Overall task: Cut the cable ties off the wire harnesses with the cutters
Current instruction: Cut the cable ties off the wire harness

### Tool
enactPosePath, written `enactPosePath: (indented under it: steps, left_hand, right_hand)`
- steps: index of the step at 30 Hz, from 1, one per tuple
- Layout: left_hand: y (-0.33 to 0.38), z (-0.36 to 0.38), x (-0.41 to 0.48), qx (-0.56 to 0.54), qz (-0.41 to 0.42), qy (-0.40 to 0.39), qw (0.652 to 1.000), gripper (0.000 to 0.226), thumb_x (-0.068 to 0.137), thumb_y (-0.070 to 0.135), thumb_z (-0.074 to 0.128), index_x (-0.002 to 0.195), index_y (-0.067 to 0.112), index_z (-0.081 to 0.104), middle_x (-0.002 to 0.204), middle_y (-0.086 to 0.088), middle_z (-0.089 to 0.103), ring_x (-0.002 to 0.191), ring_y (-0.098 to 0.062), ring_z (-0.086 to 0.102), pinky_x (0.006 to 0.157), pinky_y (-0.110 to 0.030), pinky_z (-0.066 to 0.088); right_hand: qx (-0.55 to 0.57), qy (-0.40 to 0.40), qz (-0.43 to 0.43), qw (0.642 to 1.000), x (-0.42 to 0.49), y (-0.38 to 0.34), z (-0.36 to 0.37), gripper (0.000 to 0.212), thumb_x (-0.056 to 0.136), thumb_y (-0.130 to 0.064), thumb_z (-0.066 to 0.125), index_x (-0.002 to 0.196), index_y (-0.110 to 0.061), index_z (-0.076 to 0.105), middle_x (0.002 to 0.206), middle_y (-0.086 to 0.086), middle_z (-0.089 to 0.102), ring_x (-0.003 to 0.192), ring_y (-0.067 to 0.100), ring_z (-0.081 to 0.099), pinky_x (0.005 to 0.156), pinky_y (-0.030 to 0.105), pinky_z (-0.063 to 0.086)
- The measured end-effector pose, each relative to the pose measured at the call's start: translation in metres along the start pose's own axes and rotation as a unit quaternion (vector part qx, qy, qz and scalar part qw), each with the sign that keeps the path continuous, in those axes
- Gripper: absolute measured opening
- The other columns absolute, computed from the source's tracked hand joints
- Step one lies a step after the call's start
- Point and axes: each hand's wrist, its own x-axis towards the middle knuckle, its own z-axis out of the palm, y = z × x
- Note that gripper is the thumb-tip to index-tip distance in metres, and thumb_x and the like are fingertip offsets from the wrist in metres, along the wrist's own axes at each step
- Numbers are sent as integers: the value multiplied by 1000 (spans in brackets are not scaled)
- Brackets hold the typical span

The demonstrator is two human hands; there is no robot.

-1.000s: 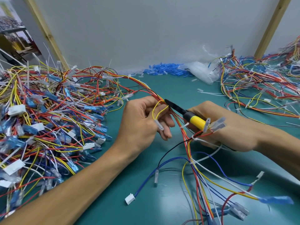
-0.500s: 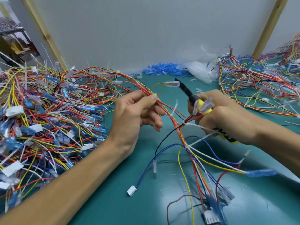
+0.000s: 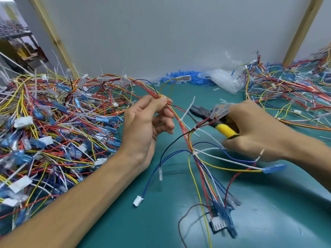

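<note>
Holding item 1: multicoloured wire harness (image 3: 186, 133) w/ red, yellow, blue, black & white leads, raised above the teal tabletop (image 3: 111, 228), centre of view.

- L hand (image 3: 143, 126): grip clenched on the harness's upper end, thumb & forefinger pinching the red/yellow strands; a yellow loop w/ a clear sleeve stands above the pinch.
- R hand (image 3: 258, 133): grip closed round the yellow-and-black-handled cutters (image 3: 217, 122); dark blades point left toward the harness, tips just beside it, apart from it. Clear terminal sleeves lie across the cutter head, partly hiding it; can't tell if blades are parted.
- White cable tie (image 3: 185, 114): wrapped round the harness bundle below the L hand, tail sticking up & right, close to the cutter tips. Second white tie (image 3: 194, 153) lower down, where the leads fan out.
- Harness lower end: leads spread down to the tabletop; blue sleeved terminals & a white multi-pin connector (image 3: 217, 225) at bottom, blurred. Small white plug (image 3: 138, 201) on a blue lead, resting on tabletop.
- Large tangled pile of wire harnesses (image 3: 46, 133), left side, w/ white connectors & blue sleeves.
- Second heap of harnesses (image 3: 290, 90), far right.
- Clear plastic bag (image 3: 222, 81) & scattered blue sleeves (image 3: 180, 76) along the grey back wall.
</note>
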Motion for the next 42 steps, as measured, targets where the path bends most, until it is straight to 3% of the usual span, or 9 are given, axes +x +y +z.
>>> enactPosePath:
  steps: [6, 11, 16, 22, 24, 29, 35, 39, 42]
  left_hand:
    - [1, 0, 0, -3, 2, -7, 1000, 12, 101, 12, 61, 93, 3, 63, 67, -4, 61, 48, -14, 54, 46, -23, 48]
    - [1, 0, 0, -8, 1, -15, 1000, 19, 101, 12, 61, 82, 9, 61, 67, -5, 61, 48, -14, 55, 45, -23, 48]
    - [1, 0, -1, -13, -2, -22, 1000, 12, 101, 13, 61, 93, 3, 62, 67, -5, 61, 47, -13, 55, 45, -23, 48]
    - [4, -1, -2, 11, -30, -70, 997, 4, 94, 17, 66, 95, 13, 65, 81, -6, 62, 57, -19, 60, 47, -26, 48]
    - [2, -2, -3, 35, -43, -106, 993, 19, 84, 13, 68, 102, 18, 66, 90, -8, 61, 66, -18, 62, 50, -29, 51]
    - [1, -1, -4, 48, -59, -158, 984, 27, 80, -2, 74, 104, 7, 67, 85, -14, 63, 73, -21, 70, 53, -31, 57]
    - [3, 1, -3, -6, -76, -109, 991, 20, 72, 6, 71, 91, 6, 63, 72, -7, 70, 56, -15, 69, 52, -22, 57]
    - [0, 6, -5, -39, -70, -78, 994, 20, 73, 6, 69, 91, 5, 61, 70, -5, 69, 58, -15, 65, 51, -21, 56]
    - [-2, 9, -8, -59, -73, -75, 993, 17, 76, 6, 67, 91, 5, 59, 65, -3, 66, 56, -12, 64, 50, -20, 56]
  right_hand:
    - [-86, -35, -73, 993, 0, 2, 3, 25, 85, -12, 72, 74, -14, 49, 68, 12, 49, 65, 37, 40, 61, 57, 39]
    - [-88, -30, -57, 994, 0, 0, 2, 27, 88, -17, 70, 74, -11, 48, 66, 13, 46, 64, 38, 39, 60, 58, 39]
    - [-60, -34, -62, 996, 0, -3, 3, 32, 86, -10, 72, 71, -12, 43, 64, 14, 40, 62, 33, 30, 57, 57, 34]
    - [37, -43, 14, 998, -1, -7, 1, 28, 60, -22, 66, 67, -17, 39, 59, 5, 36, 55, 14, 25, 53, 45, 27]
    - [60, -36, 39, 997, -1, -8, 0, 27, 56, -22, 66, 66, -19, 41, 59, 4, 35, 54, 12, 26, 53, 40, 26]
    - [68, 27, 93, 993, 3, -3, 5, 29, 52, -24, 66, 70, -10, 48, 65, 19, 49, 57, 20, 30, 54, 47, 32]
    - [26, 40, 133, 990, 7, 12, 6, 27, 65, -19, 78, 89, -17, 64, 80, 9, 67, 74, 34, 59, 70, 52, 51]
    - [43, 57, 91, 993, 5, 12, 1, 37, 54, -28, 62, 90, -22, 64, 76, 3, 64, 63, 17, 51, 60, 41, 47]
    - [23, 42, 11, 999, 3, 12, 2, 23, 69, -21, 68, 90, -15, 63, 74, 10, 62, 66, 30, 52, 58, 51, 50]
